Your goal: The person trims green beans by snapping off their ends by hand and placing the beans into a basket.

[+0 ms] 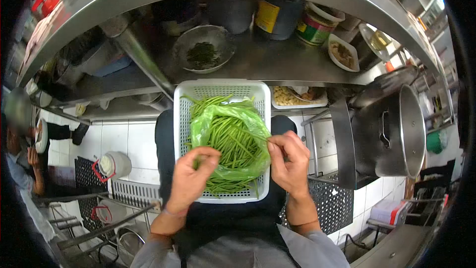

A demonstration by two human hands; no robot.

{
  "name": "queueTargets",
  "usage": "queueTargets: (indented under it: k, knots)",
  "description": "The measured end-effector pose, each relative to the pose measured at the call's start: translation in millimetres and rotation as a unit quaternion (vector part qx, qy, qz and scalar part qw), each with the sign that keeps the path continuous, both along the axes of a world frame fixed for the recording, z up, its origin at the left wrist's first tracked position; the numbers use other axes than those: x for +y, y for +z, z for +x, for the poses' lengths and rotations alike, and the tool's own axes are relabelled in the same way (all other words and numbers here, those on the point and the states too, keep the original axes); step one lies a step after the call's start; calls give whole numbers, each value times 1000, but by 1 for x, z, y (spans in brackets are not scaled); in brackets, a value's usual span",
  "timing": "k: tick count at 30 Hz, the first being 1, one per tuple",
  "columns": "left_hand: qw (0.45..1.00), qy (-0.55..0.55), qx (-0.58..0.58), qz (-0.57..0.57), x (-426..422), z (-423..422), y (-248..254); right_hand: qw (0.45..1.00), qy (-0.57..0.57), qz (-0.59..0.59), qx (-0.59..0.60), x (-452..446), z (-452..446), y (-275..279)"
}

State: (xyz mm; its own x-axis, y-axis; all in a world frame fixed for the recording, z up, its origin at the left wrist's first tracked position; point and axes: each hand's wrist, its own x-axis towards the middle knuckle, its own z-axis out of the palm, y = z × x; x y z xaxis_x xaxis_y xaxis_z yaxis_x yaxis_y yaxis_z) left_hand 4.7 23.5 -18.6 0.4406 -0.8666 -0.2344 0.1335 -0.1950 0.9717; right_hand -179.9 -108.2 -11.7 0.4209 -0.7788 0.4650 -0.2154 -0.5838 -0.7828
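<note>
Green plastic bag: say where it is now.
In the head view, the green plastic bag is near the centre, inside the white basket, with the left hand by its near-left side and the right hand by its right edge.

The person's lap (165, 154) carries a white perforated plastic basket (183, 114); a green plastic bag (198, 128) and green beans (229, 141) lie inside it. The stainless-steel desk (277, 69) bears a metal bowl (226, 50) of dark greens (202, 55), a green-labelled container (313, 27) and a white dish (347, 67) of food.
</note>
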Motion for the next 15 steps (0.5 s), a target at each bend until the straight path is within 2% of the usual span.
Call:
queueTargets:
  k: [1, 3, 5, 6, 10, 13, 15]
  knots:
    - [999, -39, 0, -14, -2, -3, -1, 1000, -5, 10, -8, 3, -1, 1]
    - [995, -14, -54, -81, -8, -13, -6, 999, 6, 32, -8, 8, -2, -4]
    - [985, 10, -163, -55, -6, -15, 7, 999, 15, 49, -4, 13, -1, -6]
    - [975, 20, -217, -41, -8, -15, 13, 999, 18, 46, -3, 16, -1, -6]
    - [907, -51, -398, -127, -17, -13, 15, 998, 59, 13, 0, 25, 4, -8]
    - [871, -95, -468, -115, -16, -11, 4, 996, 82, -25, 11, 29, 9, -9]
    - [873, -116, -455, -132, -14, -11, -1, 995, 62, -75, 24, 29, 12, -16]
